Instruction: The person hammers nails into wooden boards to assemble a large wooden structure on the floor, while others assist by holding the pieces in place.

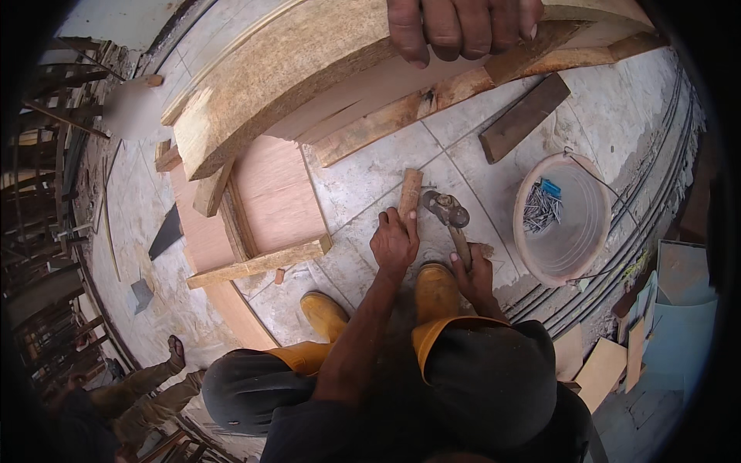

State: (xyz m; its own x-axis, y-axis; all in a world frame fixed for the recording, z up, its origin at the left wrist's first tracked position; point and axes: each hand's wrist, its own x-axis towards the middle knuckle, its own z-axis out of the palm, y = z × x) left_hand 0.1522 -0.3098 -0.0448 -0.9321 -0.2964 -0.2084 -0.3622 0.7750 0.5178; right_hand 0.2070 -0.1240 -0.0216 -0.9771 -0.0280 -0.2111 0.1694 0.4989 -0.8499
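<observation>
Pale, dusty floor tiles (363,185) spread across the work area, with long dark rods (671,166) running in a curve along the right side and stacked timber (65,147) at the far left. Near the middle, just above the person's yellow boots (323,312), the left hand (395,241) grasps the lower end of a short wood block (411,189), whose upper end points away from the body. Just right of it, the right hand (472,276) is clenched around the handle of a hammer (446,207); the metal head sits near the block, with a small gap between them. Something thin, perhaps a nail, shows beside the block's upper part, too small to make out surely.

Farther right, a pale bucket (587,224) with a wire handle holds a heap of loose nails (543,210) and a small blue object (550,187). Above it, a dark board (525,119) lies slantwise on the tiles.

Across the top arches a large curved wooden frame (285,92), and a co-worker's hand (463,29) is curled over its edge. Under its left end is a pinkish plywood panel (278,185) with wooden strips (258,262) on it. Another person's legs (139,393) show at lower left, one foot in a sandal (177,351). Sheet offcuts (602,370) are piled at lower right, beside a bluish panel (679,339).
</observation>
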